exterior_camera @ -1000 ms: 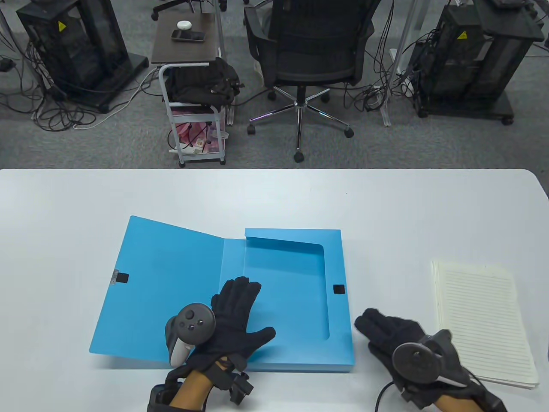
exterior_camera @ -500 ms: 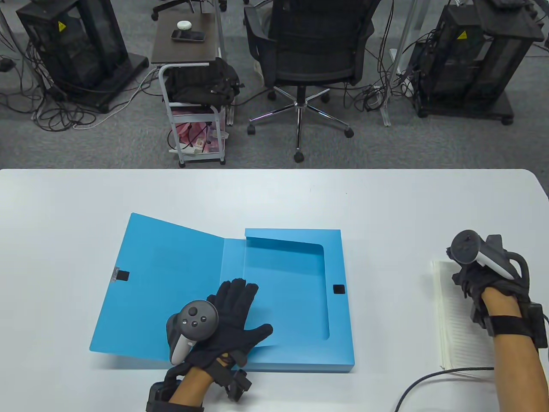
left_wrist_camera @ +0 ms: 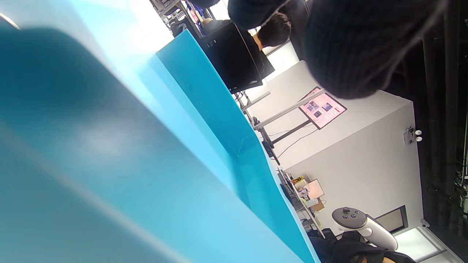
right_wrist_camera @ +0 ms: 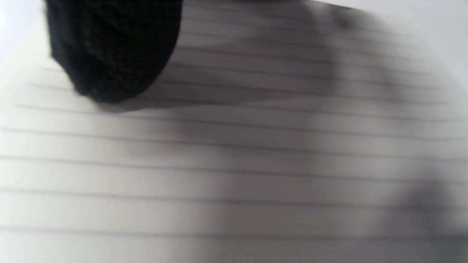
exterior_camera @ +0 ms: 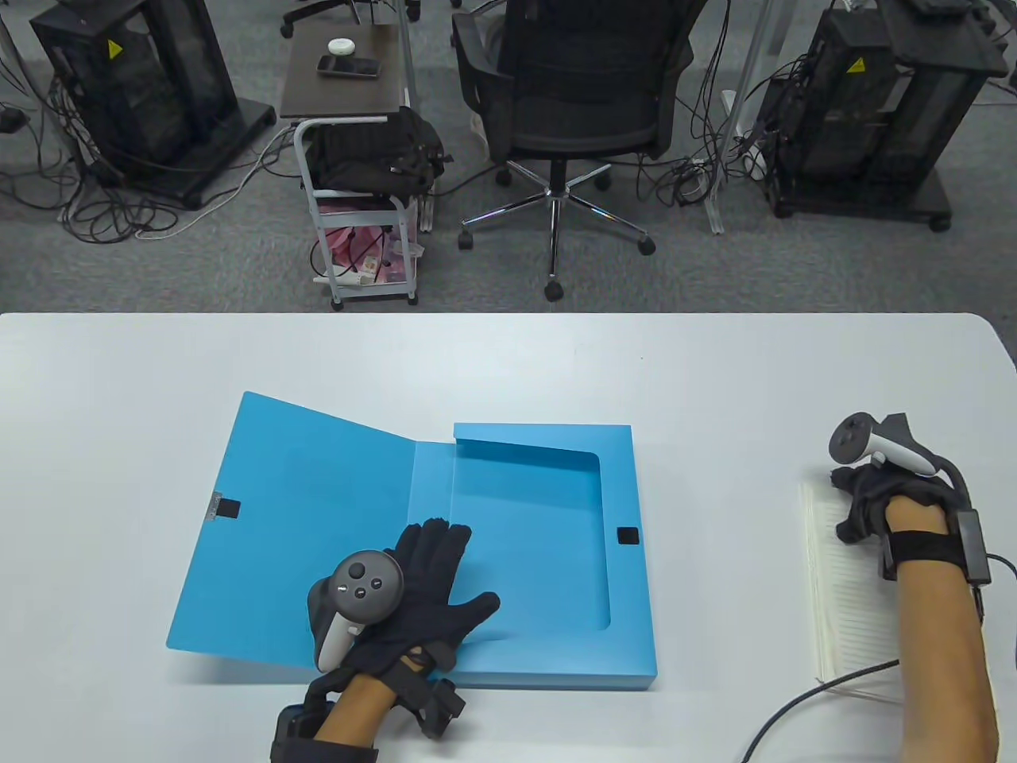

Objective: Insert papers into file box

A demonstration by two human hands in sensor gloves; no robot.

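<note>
I count one blue file box (exterior_camera: 548, 556), lying open on the white table (exterior_camera: 508, 358), and one stack of lined papers (exterior_camera: 842, 604) well apart from it on the right. The box has one big lid (exterior_camera: 294, 524) flapped out to the left. I see two small black squares on the box, one on the lid's left edge (exterior_camera: 229, 509) and one on the tray's right side (exterior_camera: 628, 535).

I have two hands in black gloves. Each one has one grey tracker on its back. My left hand (exterior_camera: 425, 596) lies flat with its fingers spread. It rests where the lid meets the tray, near the front edge. It grips nothing. My right hand (exterior_camera: 870, 501) is on the far end of the papers. It hangs down with its fingers (right_wrist_camera: 109, 51) curled under. I cannot tell if it has hold of any sheets.

I can read no words on the box or the papers. The sheets only have thin lines. Past the table there are two dark cabinets, and each has one yellow warning sticker (exterior_camera: 115, 48), but the sign on it is too small to read.

My right arm covers much of the papers. The right wrist view is blurry, so I only see lines and one dark fingertip. The left wrist view is tipped over and shows mostly blue box wall (left_wrist_camera: 204, 102).
</note>
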